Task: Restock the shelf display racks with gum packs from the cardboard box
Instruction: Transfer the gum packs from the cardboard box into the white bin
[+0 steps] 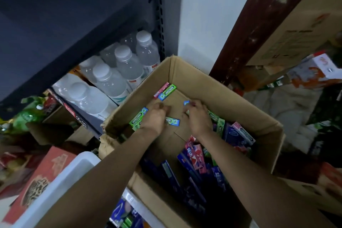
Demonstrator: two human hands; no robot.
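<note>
An open cardboard box (218, 87) stands on the floor with gum packs inside. Both my hands reach into it. My left hand (154, 117) is curled around green gum packs (138, 117), one end of a pack (174, 121) sticking out to the right of it. My right hand (198, 116) grips more green packs (215, 116), with a blue pack end (186, 102) showing past its fingers. A pink pack and a green pack (167, 92) lie together at the box's far side. Dark blue and pink-red packs (196, 155) are piled in the near right part.
A dark shelf unit (74, 24) rises at the left with water bottles (122, 68) on its lower level. A white bin (74, 170) sits at the lower left beside a red carton (46, 170). More cartons and packets crowd the right side.
</note>
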